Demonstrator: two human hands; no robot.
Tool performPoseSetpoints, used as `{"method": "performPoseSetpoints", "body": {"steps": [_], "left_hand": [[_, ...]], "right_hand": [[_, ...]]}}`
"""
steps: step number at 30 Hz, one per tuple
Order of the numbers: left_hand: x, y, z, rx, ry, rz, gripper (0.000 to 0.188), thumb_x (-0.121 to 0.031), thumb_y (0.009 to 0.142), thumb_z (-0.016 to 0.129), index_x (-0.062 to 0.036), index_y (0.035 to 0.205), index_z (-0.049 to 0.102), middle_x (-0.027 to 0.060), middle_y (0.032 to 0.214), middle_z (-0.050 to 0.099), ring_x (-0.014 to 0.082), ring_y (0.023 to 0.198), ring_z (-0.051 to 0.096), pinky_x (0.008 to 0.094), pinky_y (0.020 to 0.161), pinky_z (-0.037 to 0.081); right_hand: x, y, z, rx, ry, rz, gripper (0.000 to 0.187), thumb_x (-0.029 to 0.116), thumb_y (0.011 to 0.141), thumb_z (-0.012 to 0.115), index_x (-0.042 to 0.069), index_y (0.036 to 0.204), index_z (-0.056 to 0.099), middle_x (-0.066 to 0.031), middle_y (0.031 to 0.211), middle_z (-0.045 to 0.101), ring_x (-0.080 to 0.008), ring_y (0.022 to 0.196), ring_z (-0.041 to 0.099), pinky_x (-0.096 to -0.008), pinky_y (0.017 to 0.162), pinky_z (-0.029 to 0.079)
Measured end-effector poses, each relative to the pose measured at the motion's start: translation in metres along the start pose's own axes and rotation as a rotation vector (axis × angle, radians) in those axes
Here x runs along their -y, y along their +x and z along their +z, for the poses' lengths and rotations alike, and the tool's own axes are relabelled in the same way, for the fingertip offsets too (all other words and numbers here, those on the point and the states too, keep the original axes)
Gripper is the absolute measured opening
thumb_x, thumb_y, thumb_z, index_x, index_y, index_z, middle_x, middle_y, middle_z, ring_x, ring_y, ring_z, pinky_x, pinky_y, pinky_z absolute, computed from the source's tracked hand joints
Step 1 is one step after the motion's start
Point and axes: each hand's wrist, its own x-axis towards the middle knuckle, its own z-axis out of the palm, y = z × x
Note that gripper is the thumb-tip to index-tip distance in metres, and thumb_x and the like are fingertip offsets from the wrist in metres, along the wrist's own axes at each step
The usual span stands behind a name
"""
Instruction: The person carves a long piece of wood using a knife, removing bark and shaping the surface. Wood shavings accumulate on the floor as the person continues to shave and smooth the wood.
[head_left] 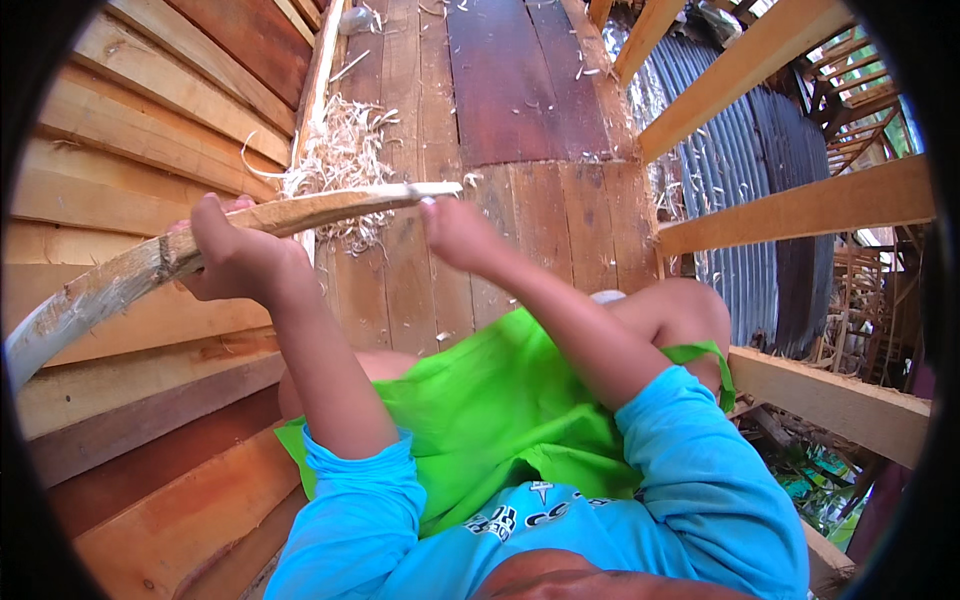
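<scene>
A long curved wooden stick (325, 207) slants from the far left edge toward the middle of the floor. Its far end is pale and freshly bared, while the near left part still carries rough, greyish patches. My left hand (232, 250) is closed around the stick at about its middle. Just below the pale end, my right hand (462, 234) is closed, with its thumb close to the wood. A small greyish spot shows on the stick above that thumb. Whatever the right hand grips is hidden by its fingers.
Curly wood shavings (345, 150) are heaped along the left wall (150, 150) of planks. The plank floor (540, 215) has a darker panel (520, 85) ahead. On the right are timber rails (800, 205), with corrugated metal roofing (720, 140) beyond. My folded legs lie under green cloth (470, 400).
</scene>
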Motion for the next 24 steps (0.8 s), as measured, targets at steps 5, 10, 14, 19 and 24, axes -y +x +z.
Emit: {"method": "performPoseSetpoints", "body": {"steps": [5, 10, 14, 19, 24], "left_hand": [[-0.002, -0.001, 0.001, -0.021, 0.030, -0.011, 0.028, -0.005, 0.072, 0.061, -0.0005, 0.093, 0.043, 0.0078, 0.075, 0.051, 0.0170, 0.061, 0.051, 0.0325, 0.056, 0.046], [0.003, 0.002, -0.005, 0.003, 0.014, -0.002, 0.027, -0.006, 0.072, 0.063, -0.0001, 0.090, 0.043, 0.0080, 0.072, 0.051, 0.0167, 0.059, 0.050, 0.0314, 0.055, 0.045], [0.000, -0.006, 0.002, 0.014, 0.003, -0.022, 0.028, -0.006, 0.072, 0.063, 0.0003, 0.090, 0.043, 0.0083, 0.072, 0.052, 0.0167, 0.059, 0.051, 0.0310, 0.055, 0.045], [0.006, 0.008, -0.009, -0.015, 0.039, -0.001, 0.043, -0.008, 0.075, 0.065, 0.0077, 0.108, 0.041, 0.0131, 0.086, 0.054, 0.0207, 0.066, 0.055, 0.0344, 0.058, 0.050], [0.001, -0.007, 0.003, -0.008, -0.001, -0.014, 0.031, -0.005, 0.073, 0.064, 0.0021, 0.097, 0.046, 0.0086, 0.076, 0.054, 0.0159, 0.060, 0.051, 0.0306, 0.055, 0.045]], "right_hand": [[-0.024, 0.011, 0.001, 0.037, -0.096, 0.076, 0.044, 0.029, 0.099, 0.035, -0.008, 0.091, 0.059, -0.0299, 0.082, 0.062, -0.0481, 0.082, 0.059, -0.0519, 0.079, 0.047], [0.006, -0.011, -0.005, 0.014, -0.062, -0.092, 0.037, 0.026, 0.098, 0.037, -0.007, 0.095, 0.054, -0.0297, 0.083, 0.062, -0.0484, 0.083, 0.059, -0.0540, 0.079, 0.046], [-0.038, 0.006, -0.001, 0.011, -0.080, 0.078, 0.038, 0.026, 0.098, 0.038, -0.007, 0.096, 0.057, -0.0313, 0.091, 0.062, -0.0469, 0.089, 0.060, -0.0529, 0.080, 0.047], [0.027, -0.018, -0.007, 0.062, -0.040, -0.085, 0.040, 0.026, 0.098, 0.037, -0.008, 0.091, 0.056, -0.0330, 0.087, 0.061, -0.0489, 0.087, 0.059, -0.0545, 0.078, 0.046], [-0.035, 0.007, 0.003, -0.024, -0.066, 0.076, 0.040, 0.027, 0.098, 0.037, -0.008, 0.093, 0.055, -0.0325, 0.088, 0.061, -0.0489, 0.087, 0.059, -0.0543, 0.078, 0.046]]}}
